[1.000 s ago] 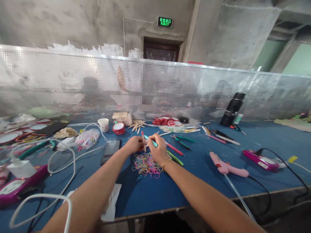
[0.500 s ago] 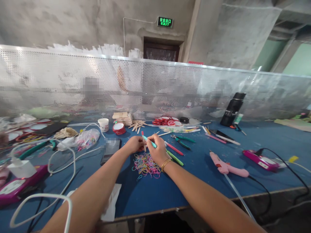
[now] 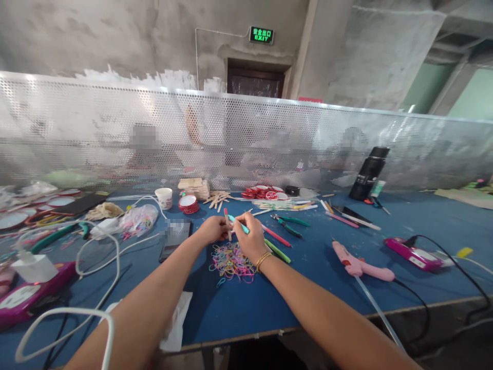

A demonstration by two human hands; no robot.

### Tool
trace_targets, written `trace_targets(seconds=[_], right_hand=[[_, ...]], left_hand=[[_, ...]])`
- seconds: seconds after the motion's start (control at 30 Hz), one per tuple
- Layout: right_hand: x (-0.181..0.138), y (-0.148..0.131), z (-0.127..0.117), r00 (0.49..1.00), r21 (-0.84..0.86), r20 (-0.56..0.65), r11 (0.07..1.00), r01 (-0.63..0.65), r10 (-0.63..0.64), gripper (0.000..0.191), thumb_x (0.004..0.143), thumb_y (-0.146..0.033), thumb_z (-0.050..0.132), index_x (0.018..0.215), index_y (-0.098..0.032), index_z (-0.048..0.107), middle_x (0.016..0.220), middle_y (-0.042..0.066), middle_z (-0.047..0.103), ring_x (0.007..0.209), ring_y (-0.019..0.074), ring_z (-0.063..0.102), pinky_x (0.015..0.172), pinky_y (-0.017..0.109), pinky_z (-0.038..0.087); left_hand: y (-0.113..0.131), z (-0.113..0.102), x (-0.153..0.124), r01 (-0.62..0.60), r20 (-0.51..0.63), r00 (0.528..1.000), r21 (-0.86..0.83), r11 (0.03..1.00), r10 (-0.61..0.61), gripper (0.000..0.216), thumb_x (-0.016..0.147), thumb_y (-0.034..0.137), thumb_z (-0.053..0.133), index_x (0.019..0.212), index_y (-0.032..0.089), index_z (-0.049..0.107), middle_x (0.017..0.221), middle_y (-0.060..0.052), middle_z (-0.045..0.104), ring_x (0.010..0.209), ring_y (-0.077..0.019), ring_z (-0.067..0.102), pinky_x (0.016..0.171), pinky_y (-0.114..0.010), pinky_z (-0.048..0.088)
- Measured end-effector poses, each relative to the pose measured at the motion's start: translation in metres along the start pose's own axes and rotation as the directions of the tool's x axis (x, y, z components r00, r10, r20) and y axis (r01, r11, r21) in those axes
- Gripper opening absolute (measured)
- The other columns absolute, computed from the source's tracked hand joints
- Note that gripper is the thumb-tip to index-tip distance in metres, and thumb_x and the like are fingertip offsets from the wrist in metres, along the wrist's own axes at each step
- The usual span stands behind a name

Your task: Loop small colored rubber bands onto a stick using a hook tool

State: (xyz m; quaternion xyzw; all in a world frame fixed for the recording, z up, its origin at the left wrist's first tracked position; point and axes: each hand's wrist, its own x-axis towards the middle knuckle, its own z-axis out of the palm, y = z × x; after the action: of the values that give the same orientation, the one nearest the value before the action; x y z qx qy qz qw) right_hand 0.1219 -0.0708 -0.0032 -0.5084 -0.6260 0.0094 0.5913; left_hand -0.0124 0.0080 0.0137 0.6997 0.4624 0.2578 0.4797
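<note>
Turquoise pen (image 3: 244, 227) in right hand (image 3: 252, 237), loops (image 3: 231, 263), pliers (image 3: 281, 220) nearby

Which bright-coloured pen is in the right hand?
The turquoise pen, gripped by the right hand; the red pen and green pen lie on the blue table instead.

The turquoise pen (image 3: 242, 227) looks like smooth plastic, and the slim stick (image 3: 229, 234) beside it like bare, matt wood. The small coloured loops (image 3: 233, 264) seem to be thin plastic or rubber; which, it is hard to tell. A gold-coloured bracelet (image 3: 263, 261) shines like polished metal. The blue desk (image 3: 239, 308) has a mostly matt, scuffed top. Smooth pink plastic covers the glue gun (image 3: 349, 261), the cup (image 3: 164, 199) appears to be paper, and the perforated partition (image 3: 246, 128) is glinting bare metal before a rough concrete wall (image 3: 108, 36).
</note>
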Motion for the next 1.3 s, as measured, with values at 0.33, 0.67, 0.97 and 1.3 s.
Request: trace_targets(seconds=[0.33,0.67,0.97,1.3], right_hand=[[-0.0013,-0.0032,-0.0006,1.0,0.007,0.002,1.0,0.014,-0.014,0.01,0.087,-0.027,0.051,0.08,-0.022,0.056,0.074,0.0,0.065,0.076,0.0175,0.061,0.079,0.031,0.043],[-0.002,-0.0045,0.0009,1.0,0.012,0.017,1.0,0.021,-0.021,0.009,0.087,-0.026,0.051,0.08,-0.023,0.056,0.074,0.0,0.064,0.074,0.0174,0.06,0.077,0.03,0.043],[-0.0012,-0.0041,0.0012,1.0,0.01,0.018,1.0,0.007,-0.007,0.009,0.087,-0.025,0.052,0.08,-0.023,0.057,0.072,-0.001,0.064,0.073,0.0171,0.06,0.077,0.03,0.042],[-0.001,-0.0013,-0.0009,1.0,-0.005,-0.02,1.0,0.003,-0.003,0.009,0.087,-0.027,0.052,0.081,-0.022,0.057,0.075,0.0,0.066,0.076,0.0172,0.061,0.079,0.03,0.042]], left_hand=[[-0.0024,0.0013,0.001,-0.002,-0.014,1.0,-0.011,1.0,0.002,0.022,0.07,0.033,0.074,0.072,0.015,0.063,0.053,0.001,0.06,0.051,-0.0116,0.059,0.052,-0.02,0.045],[0.0024,0.0008,-0.0032,-0.012,-0.014,1.0,0.018,1.0,0.013,0.017,0.074,0.028,0.069,0.068,0.015,0.06,0.052,0.001,0.06,0.049,-0.0114,0.058,0.051,-0.021,0.045],[-0.0042,0.0,0.0017,-0.037,-0.01,0.999,0.017,0.999,0.037,0.021,0.071,0.032,0.073,0.069,0.015,0.061,0.053,0.001,0.06,0.052,-0.0123,0.059,0.053,-0.021,0.046],[-0.0014,0.001,0.0013,0.0,-0.007,1.0,0.013,1.0,0.0,0.014,0.075,0.027,0.069,0.075,0.014,0.064,0.055,0.001,0.062,0.052,-0.0117,0.059,0.053,-0.021,0.046]])
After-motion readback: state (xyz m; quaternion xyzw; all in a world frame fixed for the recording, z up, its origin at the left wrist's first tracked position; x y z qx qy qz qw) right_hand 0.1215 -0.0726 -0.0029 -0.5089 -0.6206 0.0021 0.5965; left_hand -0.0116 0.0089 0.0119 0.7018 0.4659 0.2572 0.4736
